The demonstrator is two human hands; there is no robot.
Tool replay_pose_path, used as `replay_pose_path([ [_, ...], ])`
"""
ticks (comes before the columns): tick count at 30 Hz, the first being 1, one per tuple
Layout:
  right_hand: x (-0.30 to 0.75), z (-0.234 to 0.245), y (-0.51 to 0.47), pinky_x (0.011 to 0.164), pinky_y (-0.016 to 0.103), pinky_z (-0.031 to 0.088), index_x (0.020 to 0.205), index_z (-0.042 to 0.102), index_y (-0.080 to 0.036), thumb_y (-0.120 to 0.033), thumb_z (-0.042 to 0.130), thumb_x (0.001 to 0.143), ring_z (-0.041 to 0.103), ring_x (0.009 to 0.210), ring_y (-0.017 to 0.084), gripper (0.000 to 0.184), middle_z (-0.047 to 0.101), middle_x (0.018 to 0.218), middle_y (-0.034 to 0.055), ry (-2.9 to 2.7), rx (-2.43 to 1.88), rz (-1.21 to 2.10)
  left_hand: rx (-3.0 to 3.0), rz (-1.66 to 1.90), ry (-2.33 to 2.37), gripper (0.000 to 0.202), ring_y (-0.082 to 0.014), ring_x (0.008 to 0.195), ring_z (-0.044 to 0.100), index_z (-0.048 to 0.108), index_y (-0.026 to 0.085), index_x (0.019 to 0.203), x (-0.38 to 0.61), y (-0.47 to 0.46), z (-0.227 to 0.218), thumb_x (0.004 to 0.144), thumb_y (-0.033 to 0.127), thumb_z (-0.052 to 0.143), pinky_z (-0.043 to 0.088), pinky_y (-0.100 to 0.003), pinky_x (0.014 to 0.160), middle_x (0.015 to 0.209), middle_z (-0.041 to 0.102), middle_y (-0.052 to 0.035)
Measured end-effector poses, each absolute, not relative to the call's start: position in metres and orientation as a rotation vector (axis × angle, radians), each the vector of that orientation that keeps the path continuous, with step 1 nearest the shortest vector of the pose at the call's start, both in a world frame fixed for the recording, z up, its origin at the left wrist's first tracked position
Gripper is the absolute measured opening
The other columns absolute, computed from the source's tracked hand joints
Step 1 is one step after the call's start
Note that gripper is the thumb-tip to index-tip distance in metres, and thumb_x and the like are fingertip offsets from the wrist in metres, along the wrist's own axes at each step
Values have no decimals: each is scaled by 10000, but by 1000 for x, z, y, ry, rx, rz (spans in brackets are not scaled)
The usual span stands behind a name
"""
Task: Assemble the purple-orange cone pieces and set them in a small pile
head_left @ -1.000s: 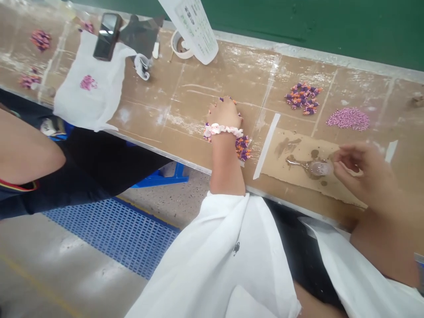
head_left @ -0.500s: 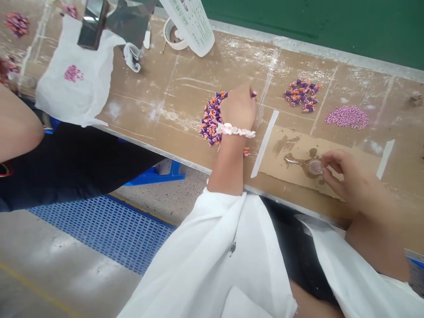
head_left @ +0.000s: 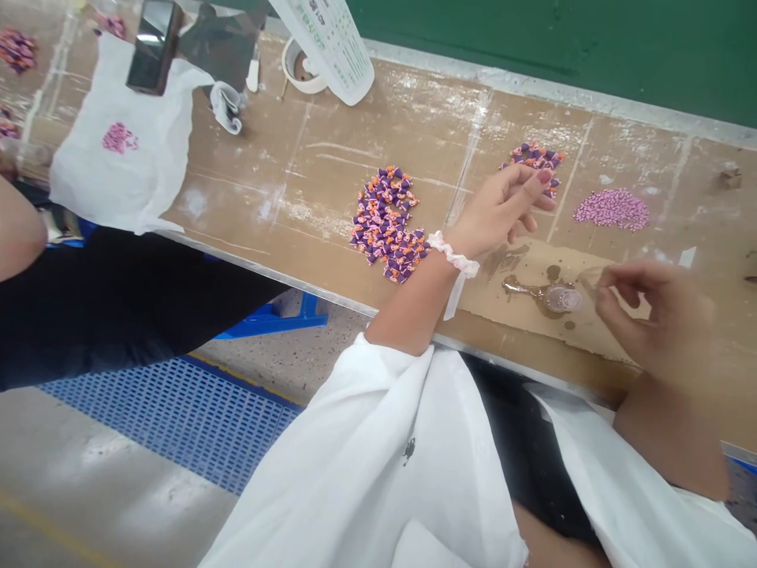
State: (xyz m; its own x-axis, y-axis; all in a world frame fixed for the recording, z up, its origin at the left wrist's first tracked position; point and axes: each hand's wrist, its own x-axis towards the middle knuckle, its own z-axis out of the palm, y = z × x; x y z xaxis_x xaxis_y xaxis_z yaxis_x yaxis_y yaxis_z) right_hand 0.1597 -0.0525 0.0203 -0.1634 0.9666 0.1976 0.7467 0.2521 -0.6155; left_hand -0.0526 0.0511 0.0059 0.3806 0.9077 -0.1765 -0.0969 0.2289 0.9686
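Observation:
My left hand (head_left: pixel 502 203) reaches over a small cluster of purple-and-orange figures (head_left: pixel 535 154), hiding part of it. Its fingers are loosely apart, and I see nothing held. Behind that wrist lies a larger pile of the same small figures (head_left: pixel 384 221). My right hand (head_left: pixel 642 304), partly blurred, is closed in a pinch; a faint thin shape shows at its fingertips, too unclear to name. Just left of those fingertips is a small clear cup (head_left: pixel 561 299) on a cardboard sheet (head_left: pixel 520 319), with a wet, glossy streak (head_left: pixel 520 287) beside it.
Tiny pink pieces (head_left: pixel 612 209) lie in a heap at the right. Farther left are a white bottle (head_left: pixel 337 55), a tape roll (head_left: pixel 292 63), a black box (head_left: pixel 154 51) and a white cloth (head_left: pixel 76 173). Another person's arm (head_left: pixel 20 233) is at the left edge.
My left hand has moved right, from the larger pile to the smaller cluster, and its fingers have loosened. The right hand has drawn back rightward from the clear cup, still pinched.

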Motion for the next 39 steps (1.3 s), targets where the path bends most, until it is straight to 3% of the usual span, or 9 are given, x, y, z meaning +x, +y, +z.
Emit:
replay_pose_path([
  [3,156,20,-52,532,277,383,886,591,-237,-181,644,754,473,572,102,153,549,705,-22,-1725,-1468,528,997,866,812,162,-2,483,470,450,174,877,-46,46,7,939,322,474,251,-132,415,760,637,12],
  [9,150,11,-49,535,288,395,920,588,-235,-118,679,712,540,622,113,255,603,792,-3,-1565,-1288,503,890,775,663,82,17,440,453,414,185,855,-33,36,6,899,185,482,239,-117,413,758,656,33],
  [12,150,8,-48,529,290,410,915,581,-241,-155,682,730,555,636,119,228,610,802,-3,-1555,-1288,431,827,748,647,71,21,422,439,470,177,949,-31,33,5,885,183,499,223,-117,413,732,658,39],
  [14,150,8,-48,525,293,428,901,578,-242,-193,681,745,562,636,123,193,612,800,0,-1547,-1318,398,780,727,602,221,14,430,446,504,177,1094,-31,33,5,875,200,524,219,-123,409,729,665,34],
  [17,150,9,-48,525,293,436,899,582,-239,-194,680,749,568,638,124,185,616,808,4,-1536,-1323,377,690,685,515,345,-1,482,483,537,175,1205,-33,35,5,862,209,546,245,-124,411,755,678,17],
  [23,149,10,-48,520,280,418,895,602,-228,-136,685,725,562,631,117,210,619,801,5,-1536,-1267,376,589,664,522,137,-12,628,598,642,179,979,-36,37,4,896,207,536,355,-93,471,786,668,16],
  [31,147,12,-48,518,280,426,894,621,-226,-117,683,720,568,635,121,215,627,808,15,-1527,-1254,357,787,661,660,168,-100,885,699,597,191,1014,-35,32,9,892,307,594,484,-133,598,1028,700,-31],
  [35,147,14,-47,516,277,428,881,628,-209,-86,679,703,571,640,122,223,620,781,18,-1522,-1229,355,841,710,685,203,-66,797,647,532,175,856,-32,30,9,816,297,689,461,-133,578,904,657,7],
  [39,144,15,-48,508,273,427,873,614,-210,-109,681,712,571,638,121,201,606,765,14,-1464,-1227,399,815,791,642,279,10,526,397,472,176,767,-28,30,4,780,283,729,269,-118,439,687,463,68],
])
